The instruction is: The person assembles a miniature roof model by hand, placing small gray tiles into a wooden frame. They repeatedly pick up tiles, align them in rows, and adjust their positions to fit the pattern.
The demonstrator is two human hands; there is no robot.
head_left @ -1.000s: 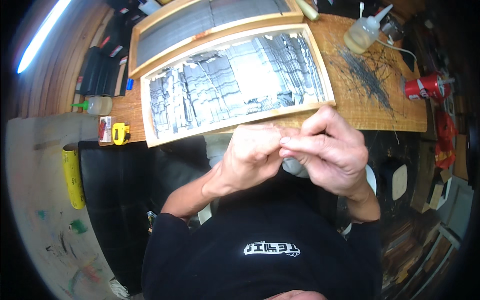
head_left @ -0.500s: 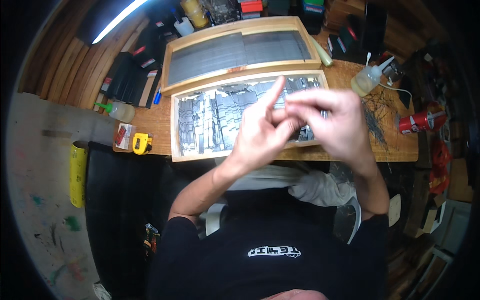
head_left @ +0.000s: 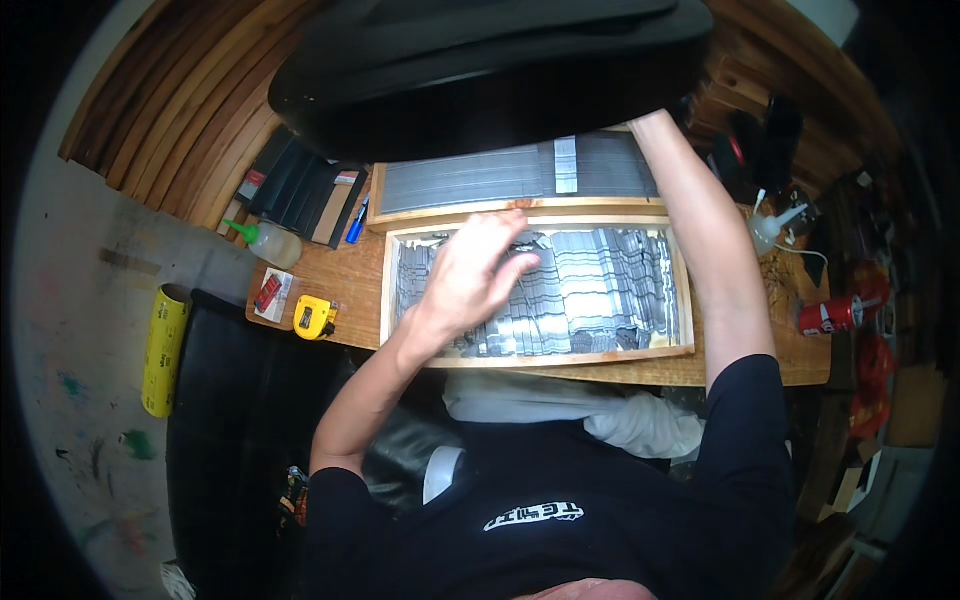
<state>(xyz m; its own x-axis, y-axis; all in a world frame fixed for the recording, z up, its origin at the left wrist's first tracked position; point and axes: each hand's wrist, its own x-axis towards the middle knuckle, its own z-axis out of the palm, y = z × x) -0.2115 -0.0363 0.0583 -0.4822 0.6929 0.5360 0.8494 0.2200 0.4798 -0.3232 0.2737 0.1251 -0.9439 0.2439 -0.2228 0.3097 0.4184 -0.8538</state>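
My left hand [head_left: 478, 265] hovers over the near wooden-framed tray [head_left: 540, 361], thumb apart from the fingers and nothing visible in it. Thin dark grey strips [head_left: 600, 285] lie in rows in that tray, some reflecting light. My right forearm [head_left: 705, 225] stretches far forward on the right side. A large black rounded object [head_left: 500, 100] fills the top of the view and hides my right hand beyond the wrist, so its grip cannot be made out. Behind the near tray, the second wooden-framed tray [head_left: 590, 209] holds flat grey strips, with one lighter piece [head_left: 566, 165] among them.
On the wooden table's left are a yellow tape measure [head_left: 315, 317], a green-tipped bottle [head_left: 268, 242] and a blue pen [head_left: 357, 222]. To the right stand a clear nozzle bottle [head_left: 768, 232] and a red can [head_left: 830, 316]. A yellow roll [head_left: 163, 350] stands further left.
My hands were together over the near tray and have come apart. The right arm has reached forward, and the black object now covers the top of the view. The view has shifted.
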